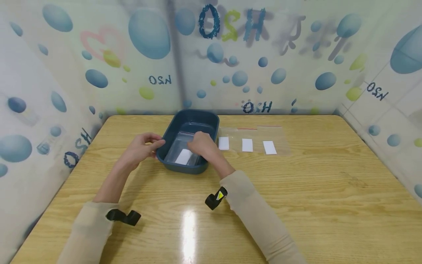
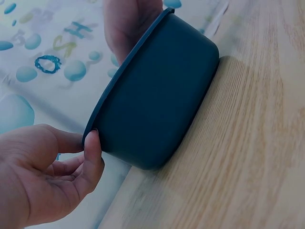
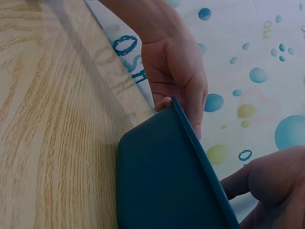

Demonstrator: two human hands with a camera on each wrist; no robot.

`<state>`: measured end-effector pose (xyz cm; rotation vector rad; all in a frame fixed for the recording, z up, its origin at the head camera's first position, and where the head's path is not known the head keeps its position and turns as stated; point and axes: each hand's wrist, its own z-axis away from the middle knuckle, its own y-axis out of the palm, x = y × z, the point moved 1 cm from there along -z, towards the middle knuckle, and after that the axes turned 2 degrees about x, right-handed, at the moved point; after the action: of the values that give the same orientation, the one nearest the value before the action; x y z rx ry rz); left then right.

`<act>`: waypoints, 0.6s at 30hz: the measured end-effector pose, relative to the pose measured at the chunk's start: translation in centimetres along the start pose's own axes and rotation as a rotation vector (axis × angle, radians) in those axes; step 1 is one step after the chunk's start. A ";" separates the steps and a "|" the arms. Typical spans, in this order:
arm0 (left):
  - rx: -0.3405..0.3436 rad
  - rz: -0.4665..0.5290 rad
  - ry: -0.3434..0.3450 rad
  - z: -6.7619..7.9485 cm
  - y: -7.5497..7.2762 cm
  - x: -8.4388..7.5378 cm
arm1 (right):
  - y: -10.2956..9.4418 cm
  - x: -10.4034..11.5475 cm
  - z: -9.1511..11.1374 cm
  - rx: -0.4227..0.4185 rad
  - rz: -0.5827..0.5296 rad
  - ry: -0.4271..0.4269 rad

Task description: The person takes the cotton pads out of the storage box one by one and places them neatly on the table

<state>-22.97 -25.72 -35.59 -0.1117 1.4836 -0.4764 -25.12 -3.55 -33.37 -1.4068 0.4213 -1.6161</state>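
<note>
A dark blue plastic bin (image 1: pixel 184 169) stands on the table, its long side slanting away from me. My left hand (image 1: pixel 140 148) pinches the bin's left rim between thumb and fingers; in the left wrist view the left hand (image 2: pixel 52 174) shows this grip on the edge. Inside the bin is a clear zip bag (image 1: pixel 174 148) with a white card (image 1: pixel 183 157) in it. Reaching over the right side, my right hand (image 1: pixel 202 145) has curled fingers at the bag's edge and appears to pinch it. The bin wall hides the right fingertips in the right wrist view.
Right of the bin, more clear zip bags (image 1: pixel 256 132) lie in an overlapping row on the wooden table (image 1: pixel 316 183), with white cards (image 1: pixel 247 145) showing. A wall (image 1: pixel 280 55) printed with blue bubbles rises behind the table's far edge.
</note>
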 end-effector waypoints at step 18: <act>0.004 0.001 -0.014 0.0 0.0 -0.1 | 0.6 -0.1 -0.6 -0.064 -0.033 0.021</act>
<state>-22.93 -25.69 -35.44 -0.1109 1.4691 -0.4766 -25.39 -3.98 -34.08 -1.4525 0.4678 -1.6586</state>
